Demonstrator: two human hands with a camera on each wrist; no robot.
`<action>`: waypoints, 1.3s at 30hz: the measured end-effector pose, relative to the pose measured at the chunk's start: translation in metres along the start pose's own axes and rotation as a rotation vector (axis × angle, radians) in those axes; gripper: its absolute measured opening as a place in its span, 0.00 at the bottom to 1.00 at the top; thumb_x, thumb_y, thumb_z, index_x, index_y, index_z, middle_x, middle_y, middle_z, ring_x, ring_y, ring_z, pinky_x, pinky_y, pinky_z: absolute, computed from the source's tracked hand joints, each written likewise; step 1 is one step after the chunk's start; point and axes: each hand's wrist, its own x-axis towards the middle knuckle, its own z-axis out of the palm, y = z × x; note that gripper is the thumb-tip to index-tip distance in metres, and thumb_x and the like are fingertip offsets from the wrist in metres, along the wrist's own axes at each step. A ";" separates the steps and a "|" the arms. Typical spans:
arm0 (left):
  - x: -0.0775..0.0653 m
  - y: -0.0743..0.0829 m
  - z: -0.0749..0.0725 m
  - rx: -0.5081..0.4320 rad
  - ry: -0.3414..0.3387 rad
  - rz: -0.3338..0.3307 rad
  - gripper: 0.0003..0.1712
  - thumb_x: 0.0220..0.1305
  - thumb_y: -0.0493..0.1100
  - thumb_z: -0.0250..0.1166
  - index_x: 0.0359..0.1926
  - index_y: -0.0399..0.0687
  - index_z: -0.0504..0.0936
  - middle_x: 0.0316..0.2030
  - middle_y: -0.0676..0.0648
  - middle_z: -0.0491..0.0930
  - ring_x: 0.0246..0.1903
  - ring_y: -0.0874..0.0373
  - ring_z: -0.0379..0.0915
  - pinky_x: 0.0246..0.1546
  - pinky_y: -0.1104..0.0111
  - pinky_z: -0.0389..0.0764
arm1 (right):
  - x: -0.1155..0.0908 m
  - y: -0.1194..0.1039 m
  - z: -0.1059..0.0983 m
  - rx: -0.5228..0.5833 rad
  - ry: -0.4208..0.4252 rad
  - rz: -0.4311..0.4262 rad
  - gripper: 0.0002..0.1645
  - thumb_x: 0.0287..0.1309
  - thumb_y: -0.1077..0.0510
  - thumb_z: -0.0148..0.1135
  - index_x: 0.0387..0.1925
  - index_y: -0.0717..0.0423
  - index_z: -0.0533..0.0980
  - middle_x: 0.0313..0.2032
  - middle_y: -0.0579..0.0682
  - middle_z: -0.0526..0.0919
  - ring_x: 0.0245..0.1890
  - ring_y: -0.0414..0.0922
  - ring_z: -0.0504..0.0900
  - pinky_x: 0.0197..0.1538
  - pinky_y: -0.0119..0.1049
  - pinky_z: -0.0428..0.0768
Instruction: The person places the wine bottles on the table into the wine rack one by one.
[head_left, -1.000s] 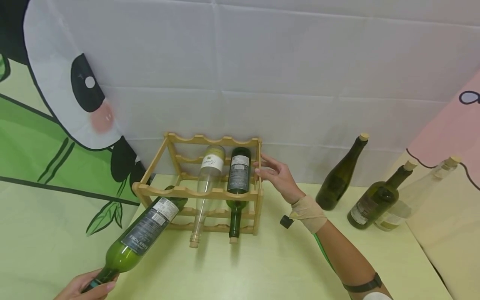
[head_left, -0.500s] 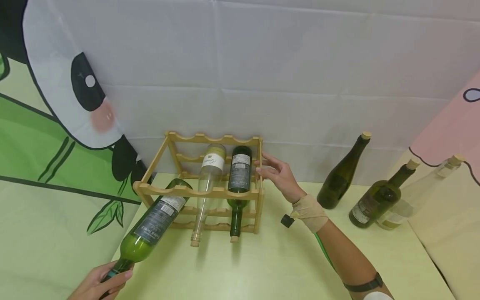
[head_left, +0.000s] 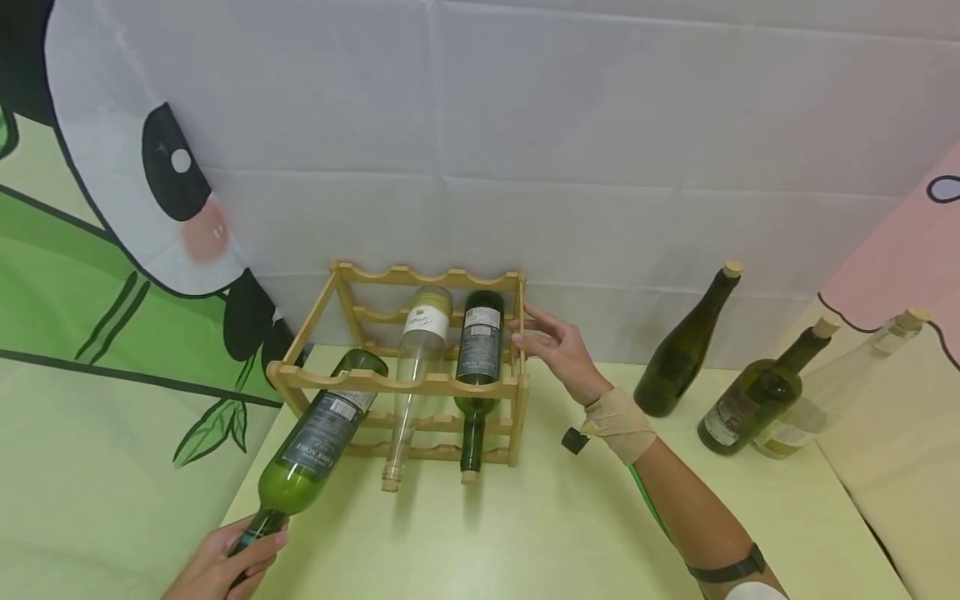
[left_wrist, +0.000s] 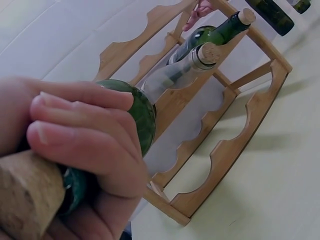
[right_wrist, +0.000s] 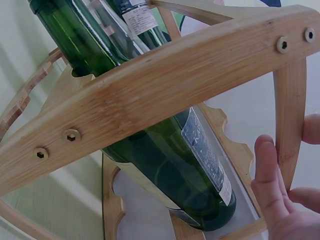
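My left hand (head_left: 232,558) grips the neck of a green wine bottle (head_left: 322,442) with a dark label. Its cork (left_wrist: 27,195) pokes out beside the fingers in the left wrist view. The bottle slants up to the right, its base under the front top rail at the left of the wooden wine rack (head_left: 300,379). A clear bottle (head_left: 420,358) and a second green bottle (head_left: 478,342) lie in the rack, corks toward me. My right hand (head_left: 558,350) holds the rack's right rear post (right_wrist: 290,120) between fingers and thumb.
Three corked bottles stand on the table at the right: a dark slender bottle (head_left: 678,350), a dark labelled bottle (head_left: 750,404) and a clear bottle (head_left: 817,408). A small black object (head_left: 574,441) lies near the right wrist. A printed cloth (head_left: 555,108) hangs behind the rack.
My left hand has moved right and slightly up, carrying the green wine bottle's base further into the rack under the top rail. My right hand stays at the rack post.
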 end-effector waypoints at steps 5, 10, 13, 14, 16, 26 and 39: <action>0.004 0.000 0.006 0.013 0.034 -0.029 0.07 0.83 0.40 0.56 0.46 0.41 0.77 0.19 0.55 0.67 0.16 0.63 0.62 0.15 0.60 0.56 | -0.002 -0.002 0.000 -0.006 0.008 0.016 0.43 0.75 0.62 0.63 0.84 0.59 0.56 0.69 0.69 0.75 0.50 0.41 0.88 0.55 0.37 0.84; 0.005 0.002 0.015 0.020 0.049 -0.020 0.08 0.83 0.41 0.57 0.45 0.40 0.76 0.18 0.55 0.65 0.15 0.59 0.58 0.15 0.56 0.55 | -0.002 -0.001 -0.001 -0.007 0.014 0.025 0.43 0.75 0.62 0.64 0.84 0.58 0.57 0.69 0.69 0.75 0.49 0.42 0.88 0.57 0.38 0.84; 0.007 0.003 0.018 0.001 0.038 -0.010 0.08 0.83 0.42 0.57 0.46 0.40 0.76 0.17 0.54 0.64 0.15 0.58 0.56 0.15 0.54 0.54 | -0.001 -0.001 -0.001 -0.010 0.015 0.022 0.43 0.75 0.61 0.64 0.84 0.58 0.57 0.68 0.69 0.75 0.48 0.42 0.89 0.56 0.38 0.84; 0.008 0.004 0.019 -0.007 0.034 -0.010 0.08 0.83 0.42 0.57 0.46 0.41 0.76 0.17 0.55 0.65 0.15 0.58 0.56 0.15 0.54 0.54 | -0.001 -0.001 -0.001 -0.009 0.016 0.021 0.43 0.75 0.61 0.64 0.84 0.58 0.57 0.68 0.68 0.76 0.48 0.42 0.89 0.56 0.37 0.84; 0.010 0.003 0.018 -0.038 0.020 -0.013 0.07 0.84 0.42 0.56 0.47 0.43 0.77 0.18 0.55 0.65 0.16 0.61 0.58 0.15 0.56 0.53 | 0.000 -0.001 -0.001 -0.009 0.017 0.017 0.43 0.75 0.62 0.64 0.83 0.58 0.57 0.68 0.68 0.76 0.48 0.42 0.89 0.55 0.37 0.84; 0.024 0.006 0.025 -0.074 0.000 0.037 0.10 0.86 0.41 0.51 0.44 0.46 0.75 0.20 0.55 0.65 0.15 0.64 0.59 0.16 0.57 0.49 | 0.000 0.000 0.002 -0.011 0.017 0.007 0.43 0.75 0.63 0.63 0.83 0.61 0.56 0.68 0.69 0.76 0.53 0.41 0.88 0.56 0.39 0.84; 0.041 0.016 0.042 -0.051 0.148 0.009 0.10 0.85 0.45 0.55 0.45 0.42 0.72 0.21 0.56 0.65 0.15 0.65 0.59 0.18 0.68 0.59 | -0.002 0.001 0.001 -0.021 0.024 0.014 0.43 0.75 0.61 0.63 0.84 0.58 0.57 0.69 0.67 0.76 0.55 0.41 0.87 0.58 0.38 0.83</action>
